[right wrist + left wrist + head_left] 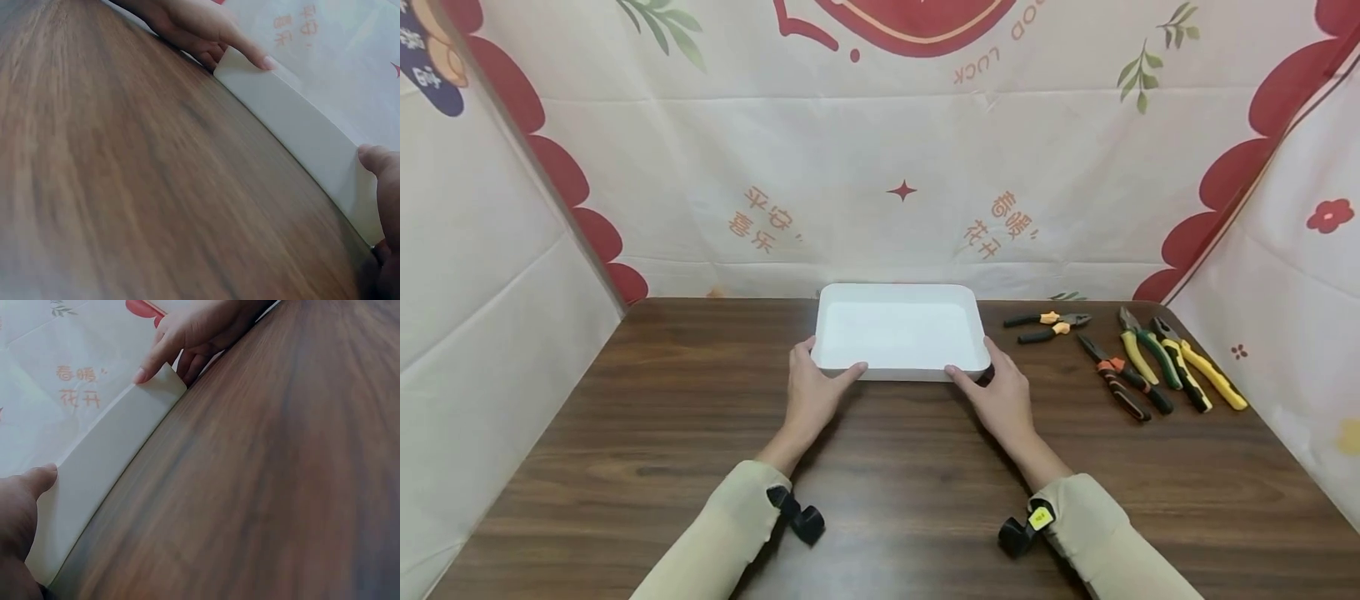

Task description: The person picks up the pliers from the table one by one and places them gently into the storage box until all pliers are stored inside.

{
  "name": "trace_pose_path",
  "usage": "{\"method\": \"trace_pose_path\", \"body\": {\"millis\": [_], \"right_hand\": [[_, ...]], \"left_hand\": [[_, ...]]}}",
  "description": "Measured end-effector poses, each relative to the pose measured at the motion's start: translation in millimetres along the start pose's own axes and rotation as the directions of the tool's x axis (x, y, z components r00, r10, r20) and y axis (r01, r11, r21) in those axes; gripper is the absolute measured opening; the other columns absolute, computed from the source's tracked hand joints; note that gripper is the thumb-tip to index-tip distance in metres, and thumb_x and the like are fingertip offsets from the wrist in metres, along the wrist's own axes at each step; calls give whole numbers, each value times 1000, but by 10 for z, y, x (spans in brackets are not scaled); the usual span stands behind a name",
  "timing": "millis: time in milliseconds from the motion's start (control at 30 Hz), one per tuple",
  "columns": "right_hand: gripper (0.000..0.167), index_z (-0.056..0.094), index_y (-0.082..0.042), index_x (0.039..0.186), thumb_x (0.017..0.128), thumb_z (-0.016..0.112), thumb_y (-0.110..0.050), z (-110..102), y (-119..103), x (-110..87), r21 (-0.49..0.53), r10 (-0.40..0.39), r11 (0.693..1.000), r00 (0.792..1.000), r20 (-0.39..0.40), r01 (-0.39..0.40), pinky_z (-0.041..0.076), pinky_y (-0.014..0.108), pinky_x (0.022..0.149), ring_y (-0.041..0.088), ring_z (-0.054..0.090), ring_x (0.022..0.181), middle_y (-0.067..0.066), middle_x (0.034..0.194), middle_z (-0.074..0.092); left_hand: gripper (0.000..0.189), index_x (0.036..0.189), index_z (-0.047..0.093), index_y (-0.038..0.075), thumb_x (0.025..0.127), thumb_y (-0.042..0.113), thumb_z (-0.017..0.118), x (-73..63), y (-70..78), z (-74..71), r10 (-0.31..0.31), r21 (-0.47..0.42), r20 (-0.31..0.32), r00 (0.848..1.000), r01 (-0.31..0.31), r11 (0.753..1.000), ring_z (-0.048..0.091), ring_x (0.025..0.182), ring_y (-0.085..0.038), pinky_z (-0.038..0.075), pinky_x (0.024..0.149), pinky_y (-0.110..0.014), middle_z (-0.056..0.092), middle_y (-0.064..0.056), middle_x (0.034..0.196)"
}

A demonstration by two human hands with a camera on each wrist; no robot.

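Note:
A shallow white tray (898,325) with rounded corners lies at the back of the table, long side facing me, with nothing in it. At its near left corner my left hand (816,387) grips it, thumb on the front wall's top edge and fingers along the side. My right hand (1000,392) holds the near right corner the same way. The left wrist view shows the tray's front wall (115,437) low against the wood, both thumbs at its upper edge. In the right wrist view, the right fingers are mostly hidden.
Several pliers lie on the brown wooden table (895,483) to the right: black-and-yellow pliers (1048,325), orange-and-black pliers (1123,379), green-and-yellow pliers (1150,346) and yellow-and-black pliers (1198,367). A printed white cloth (850,167) hangs behind the table and along both sides.

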State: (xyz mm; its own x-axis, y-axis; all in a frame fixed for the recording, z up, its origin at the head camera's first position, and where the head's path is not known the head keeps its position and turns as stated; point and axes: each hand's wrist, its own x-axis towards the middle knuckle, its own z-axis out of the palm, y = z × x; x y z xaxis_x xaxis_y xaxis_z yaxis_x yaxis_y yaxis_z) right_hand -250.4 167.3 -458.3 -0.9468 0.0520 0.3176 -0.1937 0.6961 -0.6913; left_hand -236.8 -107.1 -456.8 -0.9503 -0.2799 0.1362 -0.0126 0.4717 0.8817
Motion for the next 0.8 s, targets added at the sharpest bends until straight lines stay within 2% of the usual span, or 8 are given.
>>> {"method": "trace_pose_path", "body": {"millis": [267, 433, 533, 767, 800], "right_hand": [[89, 39, -2, 154, 88, 75, -50, -116, 77, 21, -13, 24, 1000, 1000, 4, -24, 45, 60, 107, 45, 48, 138, 27, 151, 48], [88, 39, -3, 154, 88, 75, -49, -172, 98, 20, -15, 37, 999, 999, -7, -37, 46, 60, 106, 44, 49, 138, 26, 151, 48], [88, 39, -4, 155, 88, 75, -50, -169, 100, 29, 2, 42, 999, 999, 6, -42, 46, 59, 105, 43, 50, 136, 25, 151, 48], [84, 45, -8, 152, 85, 79, -47, -103, 90, 24, 50, 58, 997, 998, -8, -57, 51, 48, 91, 33, 61, 110, 20, 143, 57], [84, 46, -8, 152, 85, 79, -46, -90, 89, 18, 60, 60, 996, 998, -6, -60, 52, 47, 91, 32, 62, 111, 19, 143, 58]], "left_hand": [[99, 149, 32, 2, 79, 47, 84, 45, 74, 117, 35, -21, 6, 999, -35, 999, 47, 140, -33, 40, 116, -49, 47, -19, 148], [108, 157, 25, 5, 79, 50, 83, 40, 115, 151, 38, -8, 31, 999, -38, 999, 40, 146, -34, 36, 119, -51, 38, -19, 157], [110, 159, 24, 6, 78, 51, 84, 26, 124, 141, 26, 10, 24, 999, -26, 1000, 42, 144, -36, 38, 118, -53, 38, -19, 156], [109, 159, 24, 8, 79, 53, 82, -3, 61, 108, 24, 26, 34, 999, -25, 999, 45, 141, -36, 39, 116, -53, 37, -19, 155], [109, 159, 23, 8, 79, 52, 82, -13, 42, 103, 20, 25, 35, 999, -21, 999, 44, 142, -36, 39, 116, -53, 36, -19, 156]]}}
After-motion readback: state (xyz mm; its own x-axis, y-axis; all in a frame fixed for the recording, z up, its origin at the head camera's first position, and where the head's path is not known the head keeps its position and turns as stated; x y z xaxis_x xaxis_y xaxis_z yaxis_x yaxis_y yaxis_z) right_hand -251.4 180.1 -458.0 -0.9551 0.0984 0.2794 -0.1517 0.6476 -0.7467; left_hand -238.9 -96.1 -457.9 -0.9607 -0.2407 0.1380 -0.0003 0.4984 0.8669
